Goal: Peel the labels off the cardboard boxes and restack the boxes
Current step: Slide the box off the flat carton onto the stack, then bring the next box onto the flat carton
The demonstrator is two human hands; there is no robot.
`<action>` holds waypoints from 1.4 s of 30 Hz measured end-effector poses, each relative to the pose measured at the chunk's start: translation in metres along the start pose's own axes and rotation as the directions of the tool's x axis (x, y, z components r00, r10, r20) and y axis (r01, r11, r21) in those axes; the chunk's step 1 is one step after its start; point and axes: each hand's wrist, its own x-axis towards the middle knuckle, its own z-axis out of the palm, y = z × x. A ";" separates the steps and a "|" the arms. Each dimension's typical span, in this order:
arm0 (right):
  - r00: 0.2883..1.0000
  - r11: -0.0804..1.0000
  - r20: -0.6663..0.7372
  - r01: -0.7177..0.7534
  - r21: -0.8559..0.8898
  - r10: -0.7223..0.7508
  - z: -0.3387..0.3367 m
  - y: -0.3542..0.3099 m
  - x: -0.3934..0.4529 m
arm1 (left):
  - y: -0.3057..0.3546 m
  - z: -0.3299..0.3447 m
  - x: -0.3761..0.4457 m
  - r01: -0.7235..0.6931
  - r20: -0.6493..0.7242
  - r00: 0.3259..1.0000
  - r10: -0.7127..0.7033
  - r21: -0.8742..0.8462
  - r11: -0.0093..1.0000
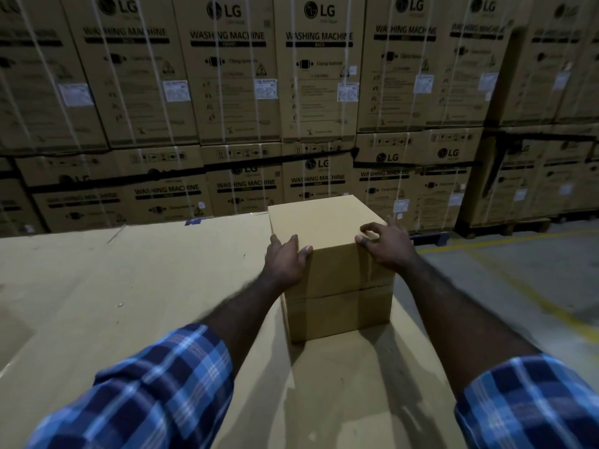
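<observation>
Two plain cardboard boxes stand stacked on a wide cardboard-covered surface (129, 303). The top box (324, 231) sits squarely on the bottom box (340, 315). My left hand (285, 260) presses against the top box's left side, thumb over the near top edge. My right hand (385, 244) grips its right top corner, fingers spread across the top and side. I see no label on the faces turned toward me.
A wall of large strapped washing machine cartons (240, 92) with white stickers rises behind the surface. To the right is concrete floor (518, 270) with yellow lines, and a pallet (431, 238) under the cartons.
</observation>
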 end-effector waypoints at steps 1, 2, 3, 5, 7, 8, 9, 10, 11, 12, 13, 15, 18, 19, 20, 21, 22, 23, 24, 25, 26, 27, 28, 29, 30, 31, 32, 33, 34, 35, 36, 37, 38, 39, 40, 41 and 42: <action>0.999 0.999 -0.036 0.004 -0.048 -0.006 0.000 -0.003 -0.003 | -0.001 0.000 -0.004 -0.025 -0.016 1.000 0.026 0.044 0.999; 0.997 0.996 -0.079 0.015 -0.089 -0.022 0.001 -0.006 -0.008 | -0.001 0.000 -0.008 -0.053 -0.039 0.998 0.056 0.080 0.995; 0.992 0.992 -0.120 0.034 -0.117 -0.049 0.002 -0.010 -0.013 | -0.002 -0.001 -0.012 -0.077 -0.061 0.995 0.084 0.103 0.992; 0.975 0.985 -0.184 0.095 -0.147 -0.122 0.003 -0.019 -0.026 | -0.003 -0.006 -0.023 -0.113 -0.086 0.989 0.123 0.117 0.987; 0.959 0.974 -0.209 0.158 -0.164 -0.191 0.002 -0.032 -0.038 | -0.005 -0.015 -0.035 -0.146 -0.092 0.983 0.157 0.122 0.982; 0.954 0.968 -0.209 0.181 -0.171 -0.215 0.001 -0.041 -0.045 | -0.008 -0.020 -0.042 -0.161 -0.095 0.980 0.173 0.122 0.979; 0.949 0.964 -0.209 0.201 -0.172 -0.235 -0.001 -0.052 -0.052 | -0.010 -0.027 -0.048 -0.174 -0.102 0.977 0.186 0.119 0.978; 0.944 0.962 -0.212 0.220 -0.161 -0.252 -0.002 -0.064 -0.059 | -0.013 -0.034 -0.054 -0.185 -0.113 0.974 0.198 0.115 0.976; 0.937 0.960 -0.222 0.242 -0.141 -0.269 -0.004 -0.077 -0.067 | -0.016 -0.043 -0.060 -0.195 -0.127 0.970 0.209 0.111 0.974; 0.927 0.956 -0.239 0.265 -0.124 -0.288 -0.006 -0.090 -0.075 | -0.020 -0.053 -0.066 -0.206 -0.144 0.965 0.220 0.106 0.973; 0.914 0.950 -0.260 0.289 -0.117 -0.310 -0.008 -0.105 -0.084 | -0.024 -0.064 -0.073 -0.217 -0.162 0.959 0.232 0.105 0.971; 0.889 0.937 -0.296 0.331 -0.109 -0.348 -0.010 -0.136 -0.104 | -0.035 -0.088 -0.089 -0.235 -0.190 0.949 0.253 0.111 0.966; 0.872 0.924 -0.311 0.375 -0.074 -0.378 -0.007 -0.188 -0.138 | -0.059 -0.132 -0.119 -0.239 -0.221 0.940 0.259 0.112 0.965; 0.867 0.919 -0.309 0.388 -0.070 -0.390 -0.003 -0.206 -0.150 | -0.069 -0.147 -0.130 -0.243 -0.233 0.936 0.263 0.110 0.964; 0.860 0.912 -0.310 0.405 -0.070 -0.406 0.000 -0.225 -0.162 | -0.080 -0.164 -0.142 -0.249 -0.247 0.931 0.270 0.113 0.962; 0.850 0.903 -0.314 0.424 -0.070 -0.423 0.005 -0.244 -0.175 | -0.092 -0.181 -0.155 -0.252 -0.261 0.925 0.276 0.121 0.960; 0.841 0.896 -0.320 0.440 -0.062 -0.435 0.010 -0.264 -0.188 | -0.105 -0.198 -0.167 -0.252 -0.274 0.920 0.280 0.133 0.958; 0.835 0.890 -0.327 0.454 -0.048 -0.443 0.015 -0.285 -0.202 | -0.119 -0.216 -0.182 -0.252 -0.287 0.915 0.285 0.146 0.957; 0.830 0.885 -0.330 0.465 -0.035 -0.449 0.022 -0.307 -0.216 | -0.133 -0.234 -0.197 -0.252 -0.301 0.909 0.289 0.156 0.955; 0.823 0.877 -0.335 0.479 -0.026 -0.460 0.029 -0.328 -0.230 | -0.149 -0.252 -0.212 -0.251 -0.316 0.903 0.291 0.162 0.954; 0.814 0.868 -0.340 0.496 -0.015 -0.471 0.037 -0.351 -0.244 | -0.166 -0.270 -0.227 -0.247 -0.330 0.898 0.290 0.166 0.955; 0.803 0.857 -0.347 0.516 -0.002 -0.485 0.046 -0.373 -0.258 | -0.183 -0.288 -0.243 -0.240 -0.341 0.896 0.286 0.171 0.956; 0.793 0.845 -0.352 0.535 0.013 -0.497 0.055 -0.395 -0.271 | -0.200 -0.306 -0.259 -0.228 -0.351 0.894 0.279 0.180 0.957; 0.783 0.832 -0.356 0.555 0.027 -0.510 0.065 -0.418 -0.284 | -0.218 -0.324 -0.274 -0.215 -0.361 0.892 0.271 0.188 0.958; 0.773 0.818 -0.356 0.574 0.040 -0.525 0.075 -0.440 -0.296 | -0.235 -0.342 -0.288 -0.202 -0.375 0.889 0.263 0.195 0.960; 0.763 0.803 -0.353 0.594 0.052 -0.542 0.084 -0.462 -0.306 | -0.251 -0.360 -0.302 -0.186 -0.391 0.885 0.252 0.200 0.962; 0.755 0.788 -0.347 0.611 0.067 -0.556 0.093 -0.484 -0.317 | -0.266 -0.378 -0.316 -0.167 -0.409 0.881 0.240 0.207 0.964; 0.748 0.774 -0.341 0.628 0.084 -0.570 0.102 -0.505 -0.327 | -0.280 -0.395 -0.329 -0.145 -0.427 0.875 0.228 0.217 0.965; 0.742 0.760 -0.333 0.642 0.104 -0.581 0.110 -0.524 -0.337 | -0.294 -0.410 -0.341 -0.123 -0.443 0.870 0.217 0.232 0.965; 0.734 0.744 -0.328 0.657 0.124 -0.594 0.118 -0.543 -0.346 | -0.306 -0.425 -0.353 -0.099 -0.457 0.865 0.206 0.248 0.964; 0.727 0.728 -0.323 0.671 0.141 -0.607 0.126 -0.560 -0.354 | -0.317 -0.439 -0.363 -0.075 -0.469 0.861 0.194 0.261 0.962; 0.717 0.713 -0.320 0.684 0.151 -0.620 0.132 -0.577 -0.362 | -0.328 -0.452 -0.371 -0.052 -0.480 0.858 0.181 0.270 0.961; 0.707 0.700 -0.318 0.697 0.158 -0.632 0.138 -0.592 -0.370 | -0.339 -0.464 -0.380 -0.030 -0.491 0.855 0.167 0.275 0.961; 0.698 0.687 -0.314 0.708 0.163 -0.644 0.144 -0.607 -0.377 | -0.349 -0.475 -0.387 -0.010 -0.502 0.851 0.154 0.277 0.961; 0.690 0.676 -0.306 0.718 0.169 -0.656 0.149 -0.621 -0.383 | -0.358 -0.485 -0.394 0.008 -0.511 0.848 0.141 0.279 0.960; 0.683 0.664 -0.298 0.726 0.178 -0.667 0.154 -0.634 -0.388 | -0.368 -0.495 -0.399 0.028 -0.519 0.845 0.130 0.285 0.958; 0.677 0.654 -0.292 0.733 0.188 -0.675 0.159 -0.647 -0.392 | -0.377 -0.503 -0.404 0.048 -0.526 0.842 0.119 0.294 0.955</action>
